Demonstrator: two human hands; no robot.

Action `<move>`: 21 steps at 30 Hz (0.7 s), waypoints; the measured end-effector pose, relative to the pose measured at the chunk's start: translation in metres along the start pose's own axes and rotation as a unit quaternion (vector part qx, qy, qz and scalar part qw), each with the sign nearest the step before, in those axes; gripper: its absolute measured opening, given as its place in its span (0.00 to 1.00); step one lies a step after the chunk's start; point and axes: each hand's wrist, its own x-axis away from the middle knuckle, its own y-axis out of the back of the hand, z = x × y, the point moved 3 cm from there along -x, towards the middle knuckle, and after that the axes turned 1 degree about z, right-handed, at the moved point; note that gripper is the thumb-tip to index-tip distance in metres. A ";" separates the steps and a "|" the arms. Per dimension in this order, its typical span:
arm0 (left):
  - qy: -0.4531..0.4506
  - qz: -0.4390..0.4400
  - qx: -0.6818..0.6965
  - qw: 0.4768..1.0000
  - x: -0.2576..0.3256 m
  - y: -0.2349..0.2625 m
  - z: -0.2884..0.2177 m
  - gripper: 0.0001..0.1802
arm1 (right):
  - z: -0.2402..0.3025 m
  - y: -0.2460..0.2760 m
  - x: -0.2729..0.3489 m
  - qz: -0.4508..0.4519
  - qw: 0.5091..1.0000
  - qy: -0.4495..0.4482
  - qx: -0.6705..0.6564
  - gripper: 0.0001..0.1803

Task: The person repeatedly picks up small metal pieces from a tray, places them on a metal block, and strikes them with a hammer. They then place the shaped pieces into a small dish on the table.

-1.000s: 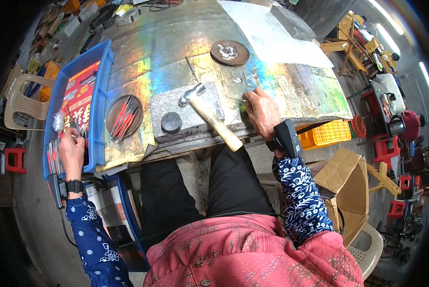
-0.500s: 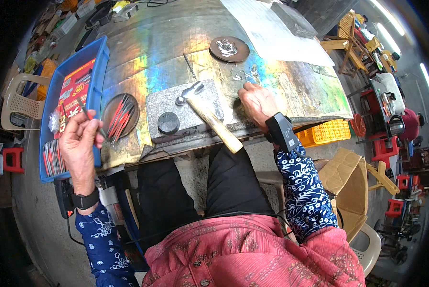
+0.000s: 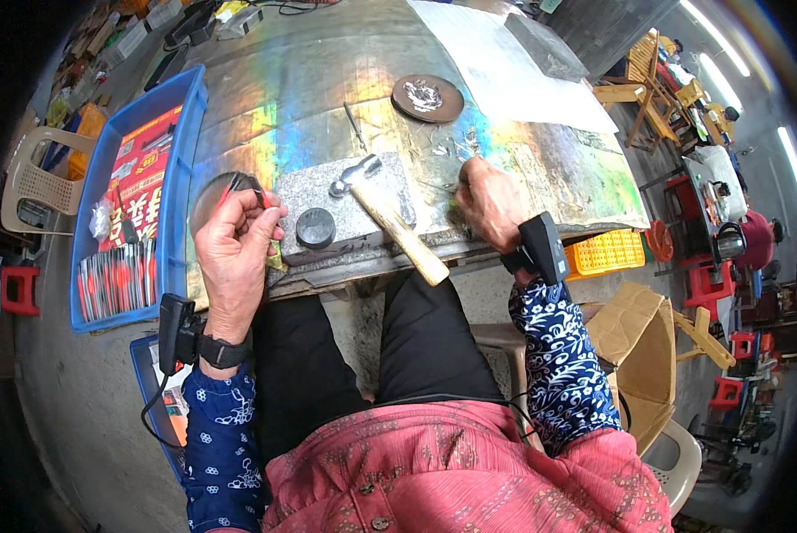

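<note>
The left hand (image 3: 237, 249) now pinches a slim red-and-dark tool (image 3: 263, 193), partly hidden by its fingers, over the round brown dish (image 3: 207, 194) left of the speckled grey stone block (image 3: 301, 189), so this piece has come nearer the block; half a second earlier it was beside the long blue plastic crate (image 3: 188, 133), farther left of the block. The right hand (image 3: 491, 206) stays bent-fingered right of the block, its grip impossible to tell
</note>
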 end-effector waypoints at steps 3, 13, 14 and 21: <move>0.004 -0.002 0.007 1.000 0.002 -0.001 0.006 0.06 | 0.000 0.004 0.009 -0.040 0.995 -0.022 -0.084 0.08; -0.079 -0.052 -0.099 0.991 0.006 -0.005 0.006 0.08 | 0.018 0.014 0.026 -0.104 0.963 -0.014 -0.249 0.08; -0.074 -0.062 -0.096 0.991 0.007 -0.005 0.006 0.08 | 0.022 0.017 0.028 -0.103 0.964 -0.006 -0.244 0.08; 0.014 -0.042 0.057 0.997 0.016 0.000 -0.004 0.08 | 0.064 0.035 0.045 -0.101 0.930 -0.002 -0.354 0.06</move>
